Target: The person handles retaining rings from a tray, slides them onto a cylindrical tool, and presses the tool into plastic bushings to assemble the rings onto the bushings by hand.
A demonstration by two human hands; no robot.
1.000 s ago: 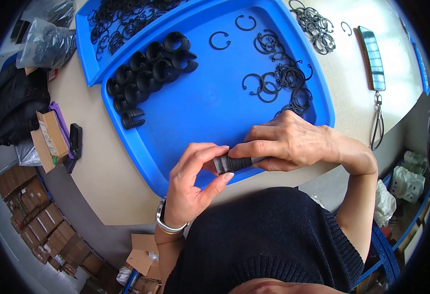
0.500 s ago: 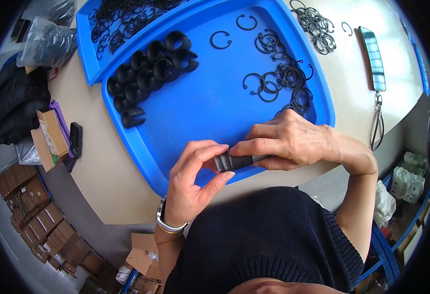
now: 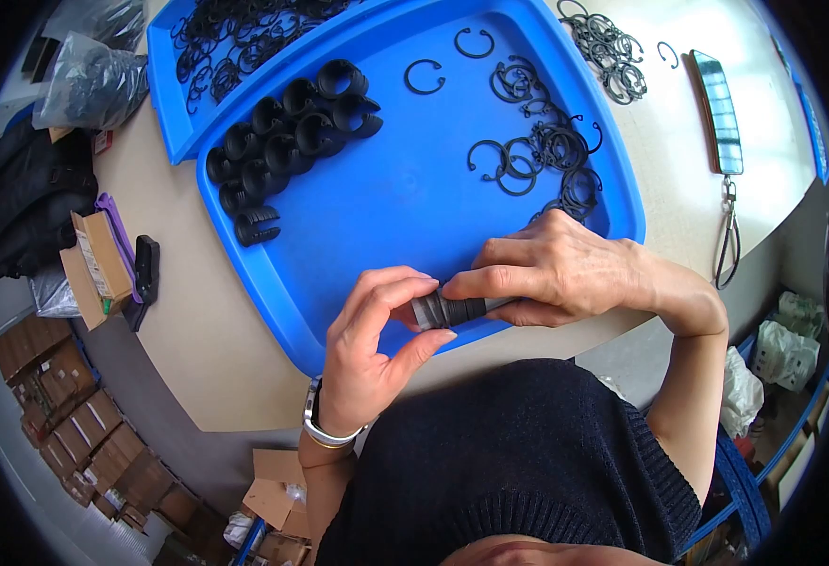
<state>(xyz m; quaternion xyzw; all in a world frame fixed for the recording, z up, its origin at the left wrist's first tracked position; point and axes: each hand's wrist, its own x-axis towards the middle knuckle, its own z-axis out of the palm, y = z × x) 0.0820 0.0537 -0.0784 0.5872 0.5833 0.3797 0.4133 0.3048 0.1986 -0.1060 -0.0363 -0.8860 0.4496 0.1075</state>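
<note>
A short stack of black rings (image 3: 447, 311) lies level between my two hands, over the near edge of the blue tray (image 3: 405, 222). My left hand (image 3: 367, 349) pinches its left end between thumb and fingers. Around the right end are the fingers of my right hand (image 3: 551, 278); a greyish piece shows there, mostly hidden by them. Several ring stacks (image 3: 282, 156) stand in rows at the tray's left. Loose open rings (image 3: 556, 149) lie in a heap at its right, and a single ring (image 3: 425, 77) lies near the back.
Behind on the left, another blue tray (image 3: 176, 108) holds many small rings. More rings (image 3: 608, 52) lie on the table (image 3: 197, 349) at the back right, near a phone (image 3: 716, 113) with a strap. An open carton (image 3: 98, 264) and a black stapler-like object (image 3: 146, 269) are at the left.
</note>
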